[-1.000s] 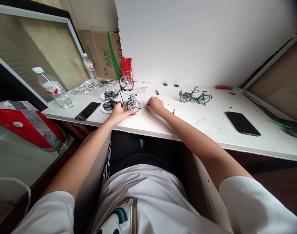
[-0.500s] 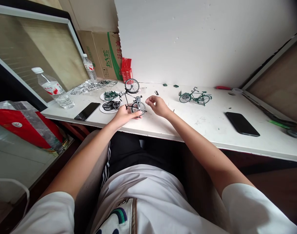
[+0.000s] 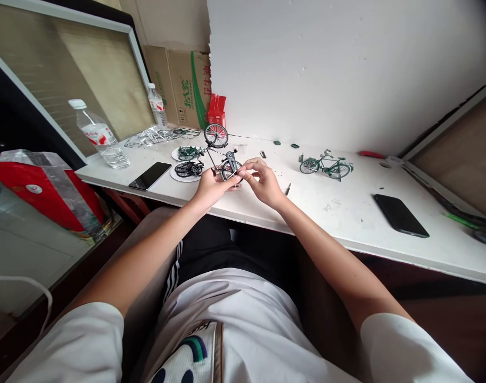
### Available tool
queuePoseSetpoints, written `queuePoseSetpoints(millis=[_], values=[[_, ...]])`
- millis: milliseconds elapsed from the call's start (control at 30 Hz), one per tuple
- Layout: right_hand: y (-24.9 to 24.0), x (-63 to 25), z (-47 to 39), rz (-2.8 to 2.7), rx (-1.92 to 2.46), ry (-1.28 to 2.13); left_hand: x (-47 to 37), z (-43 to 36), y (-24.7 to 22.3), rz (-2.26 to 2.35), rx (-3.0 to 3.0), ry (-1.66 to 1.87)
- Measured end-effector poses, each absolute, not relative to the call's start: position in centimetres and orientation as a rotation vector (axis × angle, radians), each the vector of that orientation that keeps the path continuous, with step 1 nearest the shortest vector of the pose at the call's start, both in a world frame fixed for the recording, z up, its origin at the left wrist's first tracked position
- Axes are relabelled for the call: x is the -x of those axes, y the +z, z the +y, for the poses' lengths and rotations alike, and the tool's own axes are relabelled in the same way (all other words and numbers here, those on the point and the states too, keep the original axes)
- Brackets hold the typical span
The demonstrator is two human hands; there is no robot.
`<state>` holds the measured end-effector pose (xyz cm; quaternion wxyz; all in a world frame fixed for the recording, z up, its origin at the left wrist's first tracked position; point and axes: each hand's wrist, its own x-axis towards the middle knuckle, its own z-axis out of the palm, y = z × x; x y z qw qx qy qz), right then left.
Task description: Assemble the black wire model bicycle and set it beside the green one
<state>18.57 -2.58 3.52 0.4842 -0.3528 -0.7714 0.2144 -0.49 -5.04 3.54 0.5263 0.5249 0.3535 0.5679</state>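
Observation:
A dark model bicycle (image 3: 229,161) is tilted above the front of the desk, one spoked wheel up at the back and the other near my fingers. My left hand (image 3: 215,185) is closed around the near wheel, thumb on top. Against the right side of that wheel, my right hand (image 3: 260,181) has thumb and forefinger pinched together; any small part between them is hidden. Just left of the held bicycle, a green model bicycle (image 3: 188,153) and a black model bicycle (image 3: 188,169) rest on white round bases.
Another green model bicycle (image 3: 326,165) stands to the right on the white desk (image 3: 266,210). Phones lie at left (image 3: 150,176) and right (image 3: 401,215). Water bottles (image 3: 101,139), a red box (image 3: 216,110) and a carton (image 3: 187,85) are at the back left. A small pointed tool (image 3: 288,189) lies beside my right wrist.
My right hand has moved left and its pinched fingers now touch the near wheel. My left hand keeps its hold on the bicycle. The view has shifted slightly.

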Motion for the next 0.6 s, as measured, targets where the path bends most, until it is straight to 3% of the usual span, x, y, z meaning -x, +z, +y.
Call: queuePoseSetpoints(millis=[600], values=[[2.7,-17.7,-3.3,-1.647,0.751,0.628,0.3,-6.3,4.1,0.837,-1.321,1.415]])
